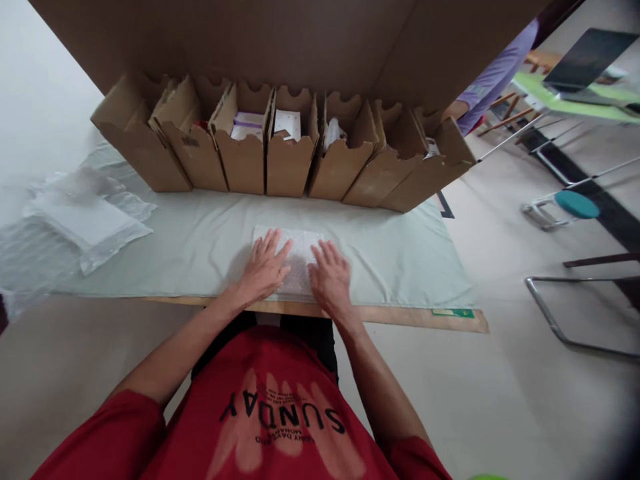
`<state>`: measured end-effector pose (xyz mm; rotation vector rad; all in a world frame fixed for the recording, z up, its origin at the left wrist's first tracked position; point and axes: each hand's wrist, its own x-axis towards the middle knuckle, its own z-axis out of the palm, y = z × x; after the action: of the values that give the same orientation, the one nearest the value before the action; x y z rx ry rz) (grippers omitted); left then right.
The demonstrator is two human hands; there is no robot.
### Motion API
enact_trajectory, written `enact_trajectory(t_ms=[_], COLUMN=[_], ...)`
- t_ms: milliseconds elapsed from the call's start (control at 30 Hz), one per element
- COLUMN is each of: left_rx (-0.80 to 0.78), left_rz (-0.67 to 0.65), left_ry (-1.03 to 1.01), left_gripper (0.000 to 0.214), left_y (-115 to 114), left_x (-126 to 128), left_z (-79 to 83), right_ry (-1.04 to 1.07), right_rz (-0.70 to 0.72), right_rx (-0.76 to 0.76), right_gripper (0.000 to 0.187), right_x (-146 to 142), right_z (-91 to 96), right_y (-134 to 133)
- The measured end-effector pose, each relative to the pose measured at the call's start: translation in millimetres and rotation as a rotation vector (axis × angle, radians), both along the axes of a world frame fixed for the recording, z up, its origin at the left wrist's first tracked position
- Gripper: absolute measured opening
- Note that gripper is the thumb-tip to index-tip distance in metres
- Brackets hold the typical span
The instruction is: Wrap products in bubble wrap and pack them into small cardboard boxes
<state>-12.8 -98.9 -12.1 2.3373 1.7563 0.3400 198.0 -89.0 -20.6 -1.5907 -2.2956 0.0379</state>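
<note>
Both hands are being laid flat, palms down and fingers spread wide, on a small bubble-wrap sheet (299, 244). The left hand (265, 268) is being pressed on its left half and the right hand (331, 279) on its right half, with a narrow strip of the sheet showing between them. Nothing is being gripped by either hand.

The bubble-wrap sheet is being held down near the near edge of a pale green cloth (390, 253), about midway along it. The cloth is being borne by a wooden table (400, 315), whose bare edge is showing just in front of the wrists; a green label (453, 313) is stuck on that edge to the right.

Beyond the sheet, at the far side of the cloth, a row of cardboard bins (287, 163) is standing in a shallow arc, with white packets showing in some of the middle ones. A large cardboard panel (250, 33) is rising behind the row.

To the far left, a stack of clear bags (85, 220) is lying partly on the cloth.

At the upper right, another person's purple sleeve (493, 77) is seen past the bins, well apart from the hands. Farther right, a laptop (587, 57) and a stool (575, 205) with a teal seat are seen.
</note>
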Motion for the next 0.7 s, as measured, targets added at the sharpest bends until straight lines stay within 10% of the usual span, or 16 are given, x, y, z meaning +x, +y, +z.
enact_trajectory(t_ms=[233, 433, 700], left_rx=[-0.064, -0.076, -0.090], left_rz=[-0.069, -0.116, -0.279], left_ry=[0.123, -0.084, -0.030], left_gripper=[0.059, 0.057, 0.043], left_y=[-19.7, -17.4, -27.3], left_x=[10.7, -11.4, -15.9], left_z=[-18.6, -13.9, -8.1], right_ry=[-0.062, 0.011, -0.132], right_rz=[0.072, 0.198, 0.477], right_rx=[-0.135, -0.074, -0.076], right_gripper=[0.049, 0.035, 0.032], right_x=[1.8, 50.7, 33.3], right_z=[-21.5, 5.3, 10.7], right_y=[-20.5, -37.9, -37.4])
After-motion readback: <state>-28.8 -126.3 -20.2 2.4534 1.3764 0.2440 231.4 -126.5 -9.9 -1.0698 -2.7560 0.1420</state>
